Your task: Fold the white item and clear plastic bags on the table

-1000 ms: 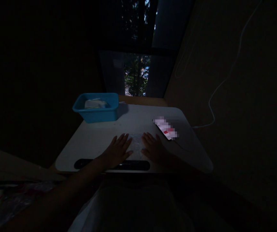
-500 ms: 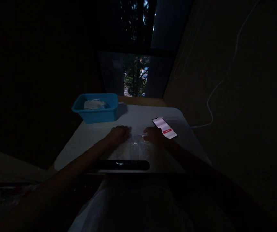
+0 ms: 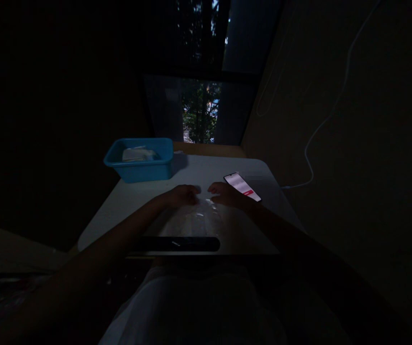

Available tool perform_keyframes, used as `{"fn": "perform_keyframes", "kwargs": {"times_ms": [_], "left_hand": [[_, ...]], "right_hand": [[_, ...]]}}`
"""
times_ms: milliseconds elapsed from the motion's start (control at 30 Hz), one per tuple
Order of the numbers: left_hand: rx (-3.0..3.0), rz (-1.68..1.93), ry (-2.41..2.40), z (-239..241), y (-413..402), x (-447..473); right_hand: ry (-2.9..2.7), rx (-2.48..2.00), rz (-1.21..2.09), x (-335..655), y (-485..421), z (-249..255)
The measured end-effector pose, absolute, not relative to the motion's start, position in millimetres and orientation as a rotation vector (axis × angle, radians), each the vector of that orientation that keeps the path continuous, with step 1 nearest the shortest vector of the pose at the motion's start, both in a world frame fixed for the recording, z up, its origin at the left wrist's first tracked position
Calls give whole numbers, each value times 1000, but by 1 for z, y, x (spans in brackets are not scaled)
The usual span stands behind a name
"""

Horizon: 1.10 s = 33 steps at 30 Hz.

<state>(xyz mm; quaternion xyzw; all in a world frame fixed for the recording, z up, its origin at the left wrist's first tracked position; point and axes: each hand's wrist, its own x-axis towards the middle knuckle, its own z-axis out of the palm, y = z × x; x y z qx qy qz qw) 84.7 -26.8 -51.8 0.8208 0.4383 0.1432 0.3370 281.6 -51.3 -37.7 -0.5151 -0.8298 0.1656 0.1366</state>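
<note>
A clear plastic bag or sheet (image 3: 199, 216) lies toward the front of the white table, catching a little light. My left hand (image 3: 183, 195) is at its upper left corner, fingers curled in and closed on the plastic. Facing it across a small gap, my right hand (image 3: 225, 194) pinches the upper right corner. Dim light blurs the fingertips, and the exact grip is hard to see. Below the plastic, along the table's front edge, lies a long black bar with a rounded end (image 3: 180, 244).
A blue plastic basket (image 3: 144, 171) with pale packets inside stands at the table's back left. A phone with a lit screen (image 3: 240, 183) lies just beyond my right hand. A white cable (image 3: 306, 153) hangs along the right wall. Behind the white table (image 3: 209, 165) is a window.
Both hands have lifted slightly and drawn a little closer together at the top of the plastic. My right forearm now covers more of the phone's lower edge. The view has shifted slightly.
</note>
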Motion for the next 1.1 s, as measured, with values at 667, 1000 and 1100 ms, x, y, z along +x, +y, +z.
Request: {"fn": "perform_keyframes", "kwargs": {"times_ms": [667, 1000, 1100], "left_hand": [[1701, 485, 1144, -33, -42, 84], [947, 1130, 1149, -52, -55, 75], [938, 1142, 1107, -54, -60, 77]], "right_hand": [[-1742, -1342, 1176, 278, -45, -32], [-1084, -1245, 1714, 278, -60, -53], [-1105, -1217, 1636, 270, -64, -56]]}}
